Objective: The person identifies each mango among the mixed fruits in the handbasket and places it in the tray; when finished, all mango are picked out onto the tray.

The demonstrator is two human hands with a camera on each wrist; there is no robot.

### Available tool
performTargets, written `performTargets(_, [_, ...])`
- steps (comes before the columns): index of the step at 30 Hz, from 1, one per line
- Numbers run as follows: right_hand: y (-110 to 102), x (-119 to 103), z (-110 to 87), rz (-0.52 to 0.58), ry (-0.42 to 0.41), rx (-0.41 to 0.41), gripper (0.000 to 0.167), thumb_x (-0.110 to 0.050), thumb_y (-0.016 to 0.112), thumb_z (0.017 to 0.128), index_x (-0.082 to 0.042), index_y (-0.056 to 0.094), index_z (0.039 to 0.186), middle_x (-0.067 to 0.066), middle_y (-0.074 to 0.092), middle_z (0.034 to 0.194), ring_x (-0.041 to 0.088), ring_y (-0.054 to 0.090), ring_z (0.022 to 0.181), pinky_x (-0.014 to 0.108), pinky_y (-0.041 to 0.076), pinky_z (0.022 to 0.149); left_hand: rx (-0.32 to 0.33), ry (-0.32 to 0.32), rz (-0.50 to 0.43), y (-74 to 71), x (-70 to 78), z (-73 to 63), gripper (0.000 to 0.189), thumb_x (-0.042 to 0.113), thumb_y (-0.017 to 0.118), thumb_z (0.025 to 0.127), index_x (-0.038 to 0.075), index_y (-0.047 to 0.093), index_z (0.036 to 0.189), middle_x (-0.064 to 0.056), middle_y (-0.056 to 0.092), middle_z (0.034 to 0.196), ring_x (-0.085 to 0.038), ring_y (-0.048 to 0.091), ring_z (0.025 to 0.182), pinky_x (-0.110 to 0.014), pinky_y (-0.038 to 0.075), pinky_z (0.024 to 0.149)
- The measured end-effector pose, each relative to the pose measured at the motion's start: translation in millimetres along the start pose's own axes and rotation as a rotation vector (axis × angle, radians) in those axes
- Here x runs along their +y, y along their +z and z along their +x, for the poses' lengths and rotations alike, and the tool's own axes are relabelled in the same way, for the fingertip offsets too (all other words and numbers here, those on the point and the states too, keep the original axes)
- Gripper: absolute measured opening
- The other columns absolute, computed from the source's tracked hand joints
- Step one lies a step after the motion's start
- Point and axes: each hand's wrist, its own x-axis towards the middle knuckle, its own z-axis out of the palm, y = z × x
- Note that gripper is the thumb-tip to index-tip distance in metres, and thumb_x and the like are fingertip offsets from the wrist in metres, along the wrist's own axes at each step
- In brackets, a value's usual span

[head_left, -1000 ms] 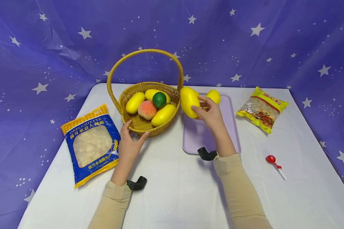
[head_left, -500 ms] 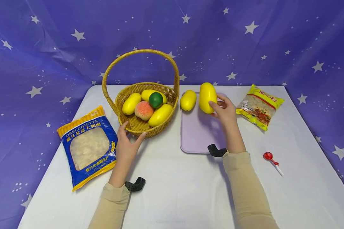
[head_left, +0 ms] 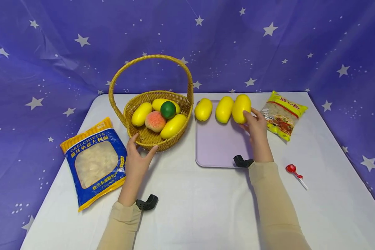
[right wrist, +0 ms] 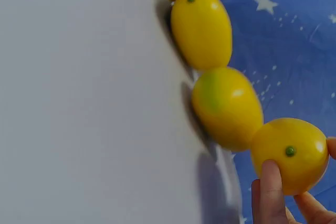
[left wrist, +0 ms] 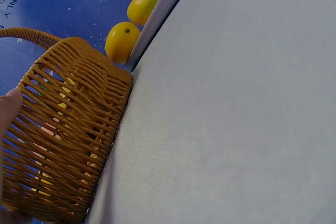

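Note:
My right hand (head_left: 257,130) grips a yellow mango (head_left: 241,108) over the far right part of the lilac tray (head_left: 222,146). Its thumb and fingers lie round the fruit, which shows its green stem end in the right wrist view. To its left, two more mangoes sit along the tray's back edge, a middle mango (head_left: 224,109) and a left mango (head_left: 203,109). My left hand (head_left: 137,166) holds the near end of the wicker basket (head_left: 150,137), thumb and fingers spread round it. Inside are several mangoes, a peach (head_left: 155,121) and a dark green ball-like fruit (head_left: 168,110).
A blue orecchiette bag (head_left: 95,163) lies left of the basket. Right of the tray are a yellow pasta bag (head_left: 283,116) and a red lollipop (head_left: 295,173). The basket's tall handle (head_left: 156,56) arches upward. A purple star-patterned cloth (head_left: 206,41) hangs behind the white table.
My right hand has carried the mango from beside the basket rightward across the tray, lowering it past the other two mangoes. My left hand stays at the basket.

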Motion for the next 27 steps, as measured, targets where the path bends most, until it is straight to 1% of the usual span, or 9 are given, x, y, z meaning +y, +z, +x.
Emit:
performTargets(4, [-5.0,4.9,5.2,-0.008,0.039,0.032,0.062,-0.028,0.07,0.09,-0.013,0.045,0.144,0.004,0.046,0.113,0.014,0.06,0.086,0.031,0.053,0.079,-0.005,-0.001,-0.003,-0.4,0.1,-0.2,0.091,0.062,0.067,0.081,0.023,0.022,0.151,-0.012,0.027,0.152,-0.033,0.04,0.131,-0.053,0.036,0.101])
performTargets(8, [-5.1,6.6,8.6,-0.024,0.041,0.041,0.063,-0.029,0.071,0.089,-0.011,0.045,0.143,0.005,0.046,0.111,0.012,0.061,0.076,0.028,0.054,0.074,-0.002,0.001,-0.001,-0.6,-0.1,0.3,0.091,0.062,0.067,0.081,0.023,0.023,0.15,-0.012,0.027,0.151,-0.032,0.039,0.131,-0.052,0.036,0.101])
performTargets(12, [-2.6,6.9,12.5,-0.082,0.035,0.051,0.064,-0.028,0.071,0.089,-0.013,0.043,0.145,0.004,0.046,0.106,0.01,0.06,0.069,0.025,0.055,0.071,-0.002,-0.001,-0.003,-0.6,-0.6,0.9,0.09,0.063,0.067,0.08,0.024,0.024,0.15,-0.011,0.028,0.151,-0.031,0.04,0.131,-0.052,0.036,0.101])
performTargets(15, [0.7,6.9,14.9,-0.138,0.032,0.052,0.064,-0.028,0.07,0.09,-0.015,0.041,0.146,0.005,0.047,0.104,0.01,0.06,0.068,0.025,0.055,0.07,-0.004,0.005,-0.005,-1.0,-1.1,1.0,0.091,0.062,0.067,0.08,0.023,0.024,0.15,-0.011,0.028,0.151,-0.032,0.04,0.131,-0.053,0.036,0.101])
performTargets(18, [4.0,8.2,16.8,-0.164,0.041,0.028,0.065,-0.029,0.069,0.09,-0.015,0.04,0.147,0.006,0.048,0.111,0.011,0.061,0.072,0.026,0.055,0.072,-0.002,0.01,-0.004,-1.2,-1.3,1.0,0.091,0.062,0.067,0.081,0.023,0.023,0.15,-0.012,0.027,0.151,-0.032,0.04,0.131,-0.053,0.036,0.101])
performTargets(21, [7.4,9.6,18.0,-0.175,0.057,-0.011,0.066,-0.031,0.066,0.092,-0.014,0.037,0.149,0.01,0.046,0.123,0.01,0.06,0.077,0.026,0.055,0.074,-0.003,0.016,-0.004,-1.1,-1.8,1.1,0.09,0.061,0.067,0.081,0.022,0.024,0.15,-0.012,0.028,0.151,-0.032,0.039,0.132,-0.053,0.036,0.101])
performTargets(24, [10.1,10.5,19.6,-0.153,0.08,-0.032,0.066,-0.031,0.064,0.093,-0.012,0.035,0.149,0.013,0.043,0.133,0.011,0.06,0.08,0.026,0.054,0.077,-0.002,0.018,-0.002,-1.4,-2.1,1.2,0.09,0.061,0.067,0.081,0.022,0.024,0.15,-0.012,0.027,0.151,-0.032,0.039,0.132,-0.054,0.036,0.1])
performTargets(27, [11.1,11.1,21.8,-0.136,0.11,-0.034,0.067,-0.034,0.063,0.094,-0.013,0.034,0.15,0.014,0.041,0.139,0.011,0.059,0.083,0.026,0.053,0.08,-0.004,0.019,0.002,-1.5,-1.7,1.2,0.09,0.061,0.066,0.082,0.023,0.024,0.15,-0.012,0.027,0.151,-0.033,0.039,0.132,-0.055,0.037,0.099])
